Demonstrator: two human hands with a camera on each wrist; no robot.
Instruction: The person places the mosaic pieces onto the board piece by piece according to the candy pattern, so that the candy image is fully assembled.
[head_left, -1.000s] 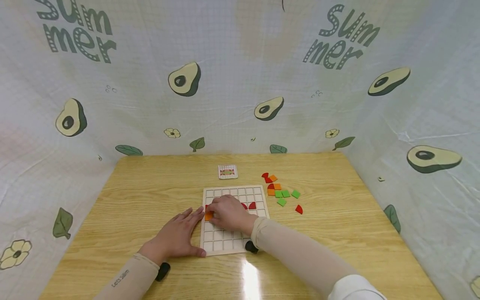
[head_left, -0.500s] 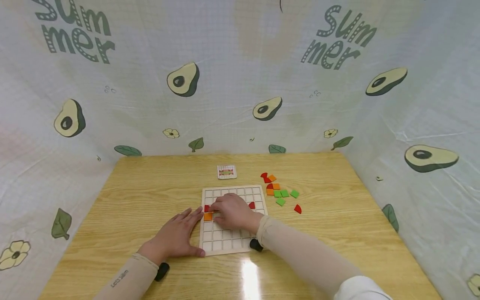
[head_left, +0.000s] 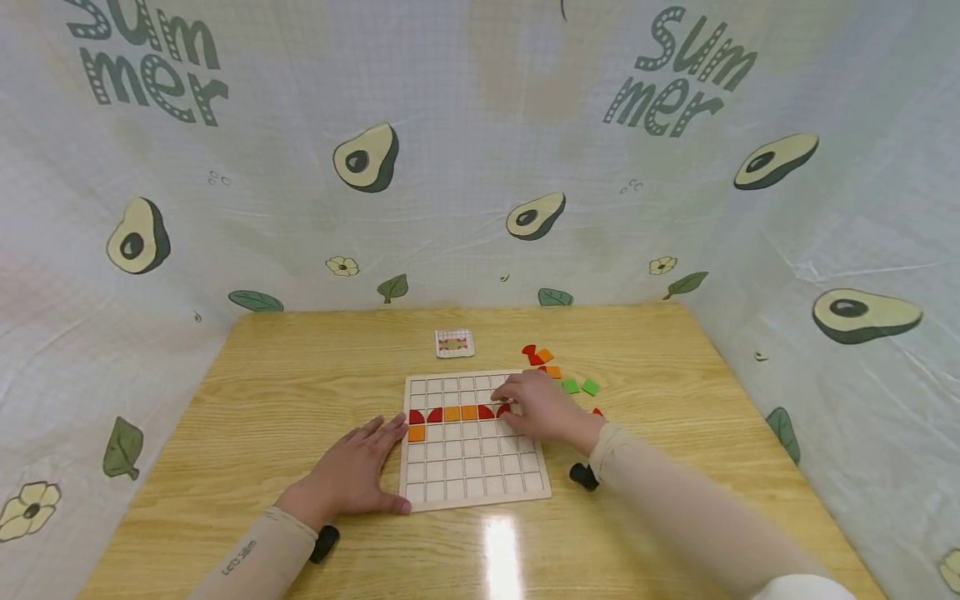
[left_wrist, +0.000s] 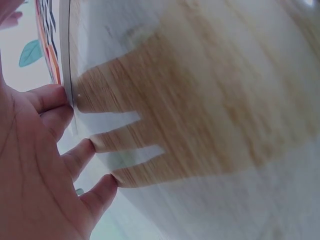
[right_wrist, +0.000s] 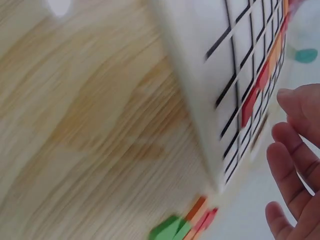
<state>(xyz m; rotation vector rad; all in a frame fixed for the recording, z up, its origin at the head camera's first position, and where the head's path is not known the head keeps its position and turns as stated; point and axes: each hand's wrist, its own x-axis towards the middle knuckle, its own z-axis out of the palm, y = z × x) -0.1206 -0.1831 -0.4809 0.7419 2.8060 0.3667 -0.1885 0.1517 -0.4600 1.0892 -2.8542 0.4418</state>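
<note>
A pale square board (head_left: pixel 474 483) with a grid of cells lies on the wooden table. One row holds red quarter-round tiles (head_left: pixel 435 415) at both ends and two orange square tiles (head_left: pixel 460 413) in the middle. Another orange tile (head_left: pixel 416 433) sits in the row below, at the left edge. My left hand (head_left: pixel 352 467) rests spread on the table, its fingertips and thumb right at the board's left edge. Above the board's right side is my right hand (head_left: pixel 551 410), fingers relaxed and nothing between them in the right wrist view; it overlaps the rightmost red tile.
Loose green tiles (head_left: pixel 591 387) and orange tiles (head_left: pixel 545 356) lie to the right of the board, with red ones among them, partly behind my right hand. A small pattern card (head_left: pixel 454 343) lies beyond the board. A printed cloth (head_left: pixel 450 150) hangs around the table.
My right hand has moved right, from the left part of the board to its right edge, uncovering the row of red and orange tiles. The left hand has stayed in place.
</note>
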